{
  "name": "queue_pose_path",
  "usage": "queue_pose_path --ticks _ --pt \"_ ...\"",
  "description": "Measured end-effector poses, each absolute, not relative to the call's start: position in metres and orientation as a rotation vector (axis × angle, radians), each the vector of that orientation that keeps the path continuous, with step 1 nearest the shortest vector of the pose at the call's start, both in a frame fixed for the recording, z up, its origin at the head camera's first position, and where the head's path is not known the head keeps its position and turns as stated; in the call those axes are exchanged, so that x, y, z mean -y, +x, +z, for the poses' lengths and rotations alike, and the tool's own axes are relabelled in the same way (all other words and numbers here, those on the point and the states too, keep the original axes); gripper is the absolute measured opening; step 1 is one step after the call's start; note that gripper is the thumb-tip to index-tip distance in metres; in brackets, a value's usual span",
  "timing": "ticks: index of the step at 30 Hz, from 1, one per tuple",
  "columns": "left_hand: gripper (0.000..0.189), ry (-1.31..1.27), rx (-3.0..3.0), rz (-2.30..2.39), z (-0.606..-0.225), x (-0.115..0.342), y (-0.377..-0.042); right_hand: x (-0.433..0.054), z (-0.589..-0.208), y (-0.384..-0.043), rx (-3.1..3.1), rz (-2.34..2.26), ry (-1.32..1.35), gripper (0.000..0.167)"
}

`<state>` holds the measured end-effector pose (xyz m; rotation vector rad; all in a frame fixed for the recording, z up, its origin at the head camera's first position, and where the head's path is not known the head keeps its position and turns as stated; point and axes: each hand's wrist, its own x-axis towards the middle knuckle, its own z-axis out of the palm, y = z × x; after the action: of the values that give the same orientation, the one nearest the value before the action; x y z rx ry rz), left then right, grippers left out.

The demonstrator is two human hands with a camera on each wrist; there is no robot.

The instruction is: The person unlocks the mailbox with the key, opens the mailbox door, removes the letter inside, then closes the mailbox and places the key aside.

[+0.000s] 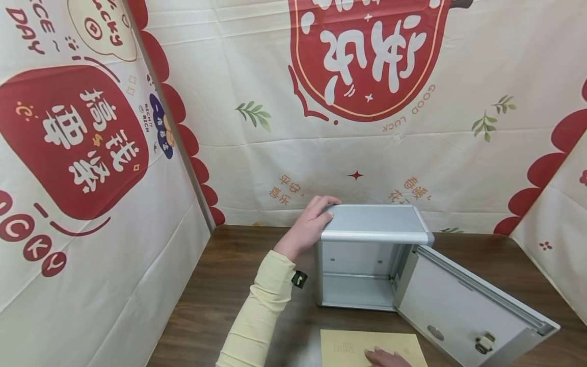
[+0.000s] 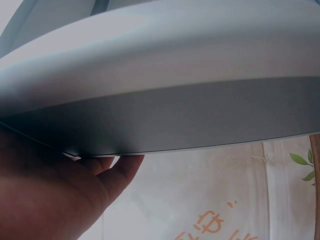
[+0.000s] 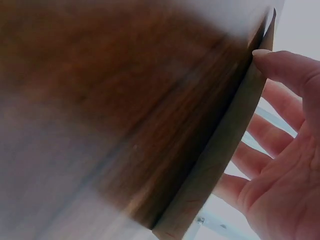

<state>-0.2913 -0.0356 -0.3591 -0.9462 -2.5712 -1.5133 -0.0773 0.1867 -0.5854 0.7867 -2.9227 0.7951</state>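
Grey metal box (image 1: 376, 220) being kept upright on the counter (image 1: 220, 275), its opening facing near. The box's left top edge is being held by the left hand (image 1: 309, 227), fingers partly open and bending round it, thumb lying over the top. Door (image 1: 463, 300) standing swung out, near and right.

Tan envelope (image 1: 348, 346) being pinched by the right hand (image 1: 387, 358), near side of the scene, apart from the box; thumb and fingers nearly closed on it. Whether it is being lifted clear of the counter cannot be told.

Possible trouble, as judged: with the envelope being carried far, its leading edge could be caught on the box's lower lip or on the door, the width looking tight; thin paper could then be buckled. With the left hold being slackened, the box could be shoved askew.

Views compared: in the right wrist view the thumb is being shown against the paper, a contact being hidden in the head view. The lock (image 1: 484, 343) is being shown by the head view alone.
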Motion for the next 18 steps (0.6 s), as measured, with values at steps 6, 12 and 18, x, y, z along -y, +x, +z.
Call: queue_pose_path --ticks 6,12,18 --pt "0.032 -0.947 2.571 -1.516 -0.359 0.035 -0.292 -0.189 -0.574 -0.100 2.972 0.869 0.970 0.035" --pt "0.032 -0.949 2.561 -1.523 -0.360 0.034 -0.292 -0.187 -0.573 -0.116 3.028 0.879 0.981 0.044" --pt "0.032 -0.943 2.561 -1.514 -0.362 0.035 -0.292 -0.184 -0.574 -0.117 2.991 0.806 0.963 0.045"
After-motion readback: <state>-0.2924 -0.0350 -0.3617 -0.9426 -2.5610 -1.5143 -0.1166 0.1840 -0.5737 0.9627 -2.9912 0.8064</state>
